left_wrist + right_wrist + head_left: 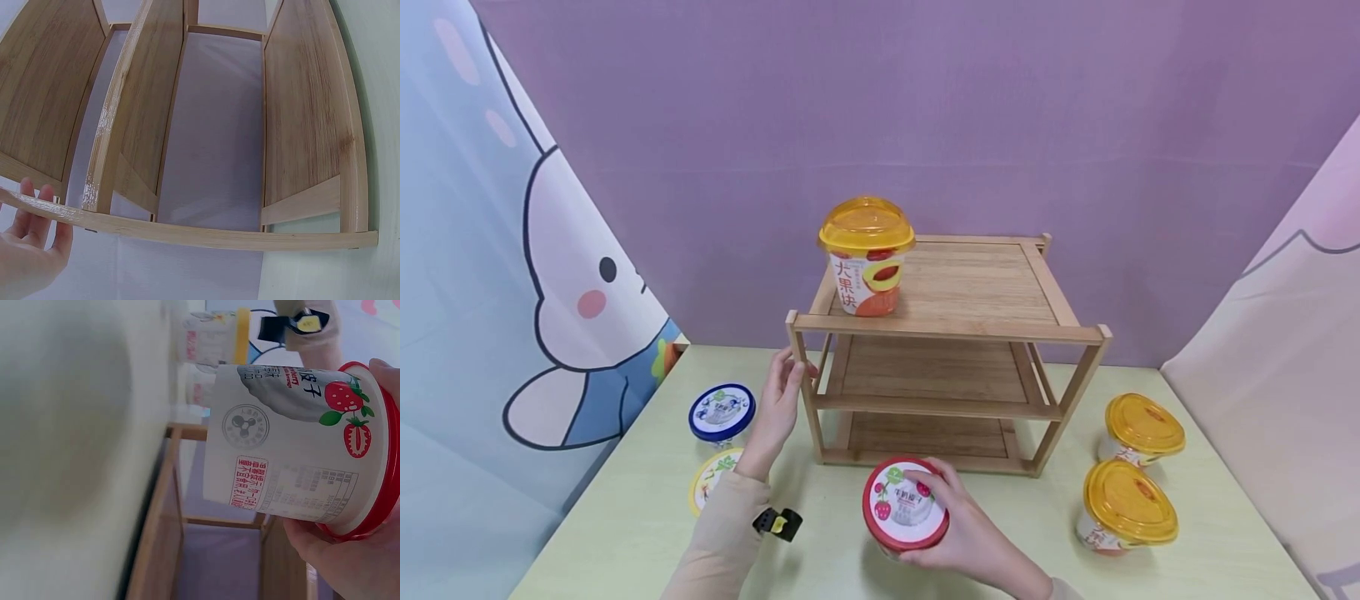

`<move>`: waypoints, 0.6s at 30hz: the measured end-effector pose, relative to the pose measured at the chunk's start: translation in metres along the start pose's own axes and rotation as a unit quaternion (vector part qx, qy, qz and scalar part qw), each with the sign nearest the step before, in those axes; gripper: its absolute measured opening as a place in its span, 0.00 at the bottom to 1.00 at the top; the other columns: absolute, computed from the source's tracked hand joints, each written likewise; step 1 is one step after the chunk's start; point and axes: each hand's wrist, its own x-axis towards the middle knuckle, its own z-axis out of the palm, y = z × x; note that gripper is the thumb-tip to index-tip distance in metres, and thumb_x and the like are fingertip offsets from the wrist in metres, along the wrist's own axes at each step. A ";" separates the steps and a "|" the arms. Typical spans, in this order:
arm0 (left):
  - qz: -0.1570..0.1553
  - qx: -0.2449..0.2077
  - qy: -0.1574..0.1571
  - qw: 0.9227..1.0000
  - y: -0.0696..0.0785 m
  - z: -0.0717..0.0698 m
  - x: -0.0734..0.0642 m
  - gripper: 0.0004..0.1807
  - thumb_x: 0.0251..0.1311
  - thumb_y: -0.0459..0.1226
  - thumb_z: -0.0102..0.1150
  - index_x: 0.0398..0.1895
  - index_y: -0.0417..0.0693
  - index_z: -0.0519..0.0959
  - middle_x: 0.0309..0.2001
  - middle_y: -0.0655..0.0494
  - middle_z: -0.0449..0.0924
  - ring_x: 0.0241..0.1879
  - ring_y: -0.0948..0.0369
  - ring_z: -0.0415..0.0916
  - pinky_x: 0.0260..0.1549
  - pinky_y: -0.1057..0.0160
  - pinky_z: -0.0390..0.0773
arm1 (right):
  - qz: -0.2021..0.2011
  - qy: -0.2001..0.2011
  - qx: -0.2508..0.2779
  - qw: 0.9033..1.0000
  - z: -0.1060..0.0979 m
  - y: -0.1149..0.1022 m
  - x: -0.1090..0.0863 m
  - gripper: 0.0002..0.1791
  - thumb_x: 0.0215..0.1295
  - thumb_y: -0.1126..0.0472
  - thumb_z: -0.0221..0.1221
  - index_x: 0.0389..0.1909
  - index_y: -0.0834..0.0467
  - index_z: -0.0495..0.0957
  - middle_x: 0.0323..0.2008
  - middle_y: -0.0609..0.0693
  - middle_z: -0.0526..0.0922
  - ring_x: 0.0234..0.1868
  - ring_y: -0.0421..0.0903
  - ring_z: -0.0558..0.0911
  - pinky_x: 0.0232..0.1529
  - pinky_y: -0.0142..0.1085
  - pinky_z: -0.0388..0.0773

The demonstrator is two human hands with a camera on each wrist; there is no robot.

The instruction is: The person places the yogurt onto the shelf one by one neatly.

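Note:
My right hand (958, 521) grips a white yogurt cup with a red lid (906, 504) around its lid, just in front of the wooden shelf rack. Strawberries are printed on the cup's side (300, 444), seen in the right wrist view, where its base is close above the table. At the rack's front left post, my left hand (782, 404) holds on, thumb in front and fingertips behind. The left wrist view shows those fingers (44, 200) around the wooden post (156, 230). On the three-tier rack (977, 283), a yellow-lidded peach cup (868, 258) stands at the top tier's front left.
Left of the rack are a blue-lidded cup (722, 412) and a yellow-rimmed cup (711, 479), partly hidden by the left forearm. Two cups with domed yellow lids, a rear one (1142, 425) and a front one (1127, 504), stand at right. A purple curtain (925, 108) hangs behind.

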 end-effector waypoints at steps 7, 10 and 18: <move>0.000 0.001 0.002 1.000 0.000 0.000 0.000 0.17 0.68 0.38 0.35 0.56 0.40 0.59 0.36 0.48 0.71 0.41 0.56 0.69 0.43 0.57 0.64 | 0.001 0.001 -0.013 1.000 -0.016 -0.005 0.004 0.45 0.34 0.44 0.70 0.57 0.46 0.63 0.58 0.49 0.58 0.50 0.49 0.68 0.46 0.40 0.71; -0.001 -0.002 0.002 1.000 0.000 0.001 0.001 0.17 0.68 0.37 0.35 0.56 0.39 0.59 0.36 0.47 0.71 0.41 0.56 0.69 0.43 0.57 0.64 | -0.004 0.004 -0.020 1.000 -0.024 -0.007 0.004 0.45 0.34 0.44 0.70 0.58 0.47 0.63 0.58 0.50 0.58 0.50 0.50 0.69 0.45 0.40 0.71; 0.002 -0.002 0.003 1.000 0.000 0.001 0.000 0.17 0.68 0.37 0.35 0.55 0.38 0.59 0.36 0.48 0.71 0.41 0.57 0.69 0.43 0.58 0.64 | -0.030 -0.009 -0.021 0.999 -0.043 -0.012 0.008 0.45 0.35 0.44 0.70 0.58 0.51 0.63 0.59 0.54 0.58 0.51 0.52 0.68 0.45 0.41 0.72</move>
